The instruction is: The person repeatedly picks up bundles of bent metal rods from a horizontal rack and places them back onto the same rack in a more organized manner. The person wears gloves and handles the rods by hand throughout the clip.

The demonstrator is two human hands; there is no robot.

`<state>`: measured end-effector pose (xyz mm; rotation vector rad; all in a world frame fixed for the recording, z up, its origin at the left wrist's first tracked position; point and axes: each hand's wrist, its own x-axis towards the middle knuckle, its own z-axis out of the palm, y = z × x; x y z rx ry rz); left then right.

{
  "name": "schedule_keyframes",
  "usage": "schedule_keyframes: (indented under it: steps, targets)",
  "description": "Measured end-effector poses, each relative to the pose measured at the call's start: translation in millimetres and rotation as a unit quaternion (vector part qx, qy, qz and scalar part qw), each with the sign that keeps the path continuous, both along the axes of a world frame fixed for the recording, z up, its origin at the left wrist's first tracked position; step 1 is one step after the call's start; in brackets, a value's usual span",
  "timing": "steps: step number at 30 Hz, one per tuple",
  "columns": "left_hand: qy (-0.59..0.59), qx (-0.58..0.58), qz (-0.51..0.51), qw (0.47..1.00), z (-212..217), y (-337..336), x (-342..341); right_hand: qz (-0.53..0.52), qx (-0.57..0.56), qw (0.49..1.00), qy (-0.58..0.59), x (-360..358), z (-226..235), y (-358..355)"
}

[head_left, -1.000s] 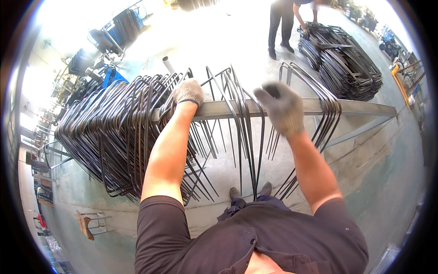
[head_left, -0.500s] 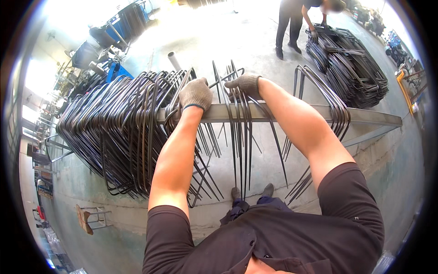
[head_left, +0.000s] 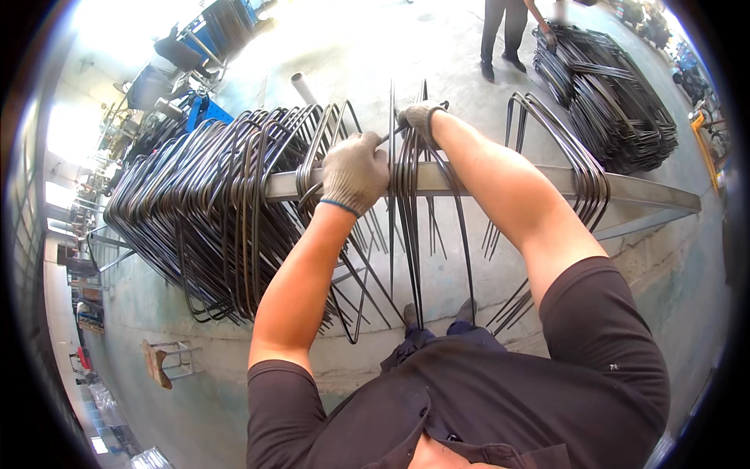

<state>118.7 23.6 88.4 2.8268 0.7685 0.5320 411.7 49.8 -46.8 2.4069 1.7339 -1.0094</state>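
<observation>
Bent black metal rod frames hang over a grey steel beam [head_left: 637, 190]. My left hand [head_left: 353, 173], in a knitted work glove, is closed at the left side of a small bunch of frames [head_left: 405, 176] in the middle. A rod shows at its fingertips. My right hand [head_left: 420, 119], gloved too, curls around the top of the same bunch from the far side. Its fingertips are partly hidden by rods. Left of my left hand hangs a dense row of frames [head_left: 211, 187]; a few more frames [head_left: 574, 168] hang beyond my right forearm.
A pile of black frames [head_left: 609, 102] lies on the floor at the far right, with a person [head_left: 504, 31] standing beside it. A grey pipe [head_left: 303, 87] rises behind the beam. A small stool [head_left: 168, 361] stands at the lower left.
My left hand has moved right, up to the middle bunch, and its rods sit closer together. My right hand has shifted slightly away from me. The view has tilted a little.
</observation>
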Motion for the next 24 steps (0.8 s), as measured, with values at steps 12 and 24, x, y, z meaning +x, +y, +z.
schedule_keyframes:
  steps: [12, 24]
  targets:
    - [-0.062, 0.058, -0.019, 0.996, -1.0, 22.3, -131.3, 0.032, 0.057, 0.990, -0.122, -28.2, 50.4, -25.6]
    - [-0.299, -0.406, 0.101, 0.857, -26.4, 4.7, -154.4, 0.002, 0.139, 0.990, -0.032, 23.7, -29.3, 14.0]
